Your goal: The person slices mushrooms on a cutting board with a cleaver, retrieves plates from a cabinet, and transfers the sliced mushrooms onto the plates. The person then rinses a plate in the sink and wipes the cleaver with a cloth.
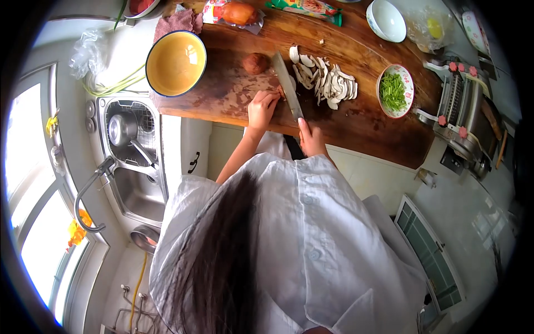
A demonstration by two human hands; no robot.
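Note:
My right hand (311, 138) is wrapped round the handle of a kitchen knife (287, 83), its broad blade pointing away from me over the wooden board. Just left of the blade, the bent fingers of my left hand (261, 108) press on a reddish-brown mushroom (281, 92), mostly hidden by the fingers and blade. A whole round brown mushroom (256, 63) sits farther back, left of the knife tip. Pale mushroom slices with dark edges (334, 83) lie heaped right of the blade.
A yellow bowl (176, 64) stands at the board's left, a bowl of chopped greens (394, 92) at its right. Packaged food (236, 14) and a white bowl (386, 21) are at the back. A pasta machine (464, 111) stands far right; a sink (136, 192) is left.

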